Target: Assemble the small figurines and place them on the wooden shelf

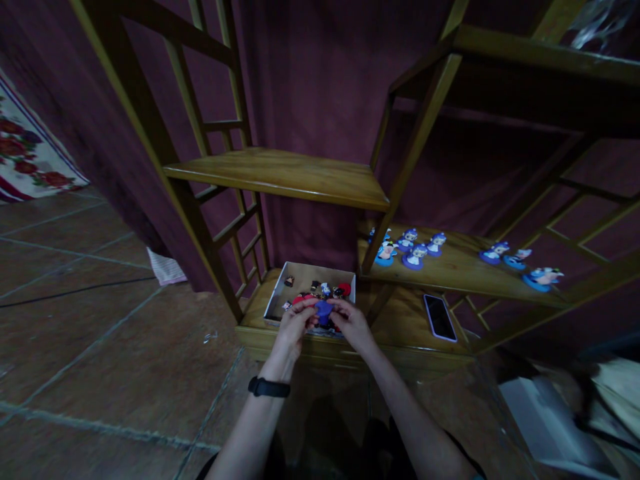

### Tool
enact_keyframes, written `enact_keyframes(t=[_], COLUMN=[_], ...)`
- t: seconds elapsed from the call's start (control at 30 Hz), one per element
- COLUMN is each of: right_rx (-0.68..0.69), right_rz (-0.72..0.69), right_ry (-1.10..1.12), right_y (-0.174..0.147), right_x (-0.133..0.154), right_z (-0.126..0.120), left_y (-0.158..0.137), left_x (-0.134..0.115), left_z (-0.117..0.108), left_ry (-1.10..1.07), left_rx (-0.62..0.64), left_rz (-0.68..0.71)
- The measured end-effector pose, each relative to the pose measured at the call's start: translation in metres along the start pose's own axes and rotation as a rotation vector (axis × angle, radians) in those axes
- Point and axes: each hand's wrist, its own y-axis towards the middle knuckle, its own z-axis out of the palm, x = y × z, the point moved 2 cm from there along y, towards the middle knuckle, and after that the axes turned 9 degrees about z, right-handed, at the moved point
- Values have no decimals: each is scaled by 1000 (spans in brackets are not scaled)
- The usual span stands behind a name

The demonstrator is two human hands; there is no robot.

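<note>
The left hand point(296, 319) and right hand point(353, 323) both grip a small purple piece point(324, 312) with their fingers, neither nearer, so that it sits directly between them over the near side of the shallow box point(275, 295), its long axis unclear

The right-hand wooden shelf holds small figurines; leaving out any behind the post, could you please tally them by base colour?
Small white-and-purple figurines on round purple bases: 4
Small figurines on round blue bases: 3
Total: 7
</note>
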Motion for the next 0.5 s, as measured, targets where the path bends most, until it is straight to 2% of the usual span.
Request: enact_keyframes(t=[0.13,0.2,0.33,0.5], right_rx=[-39,-30,10,50], right_rz=[-124,-134,-5,186], right_ry=[-162,-178,-108,100], right_y=[-2,-1,2,3], right_x=[6,5,-3,-6], right_z=[-5,-6,-5,0], left_y=[-1,-2,-3,-1], left_x=[-1,-2,-4,-4], left_z=[-1,-1,-1,-4], left_ry=[-21,-24,-5,80], left_rx=[13,34,74,80], left_rz=[-66,-81,-82,-70])
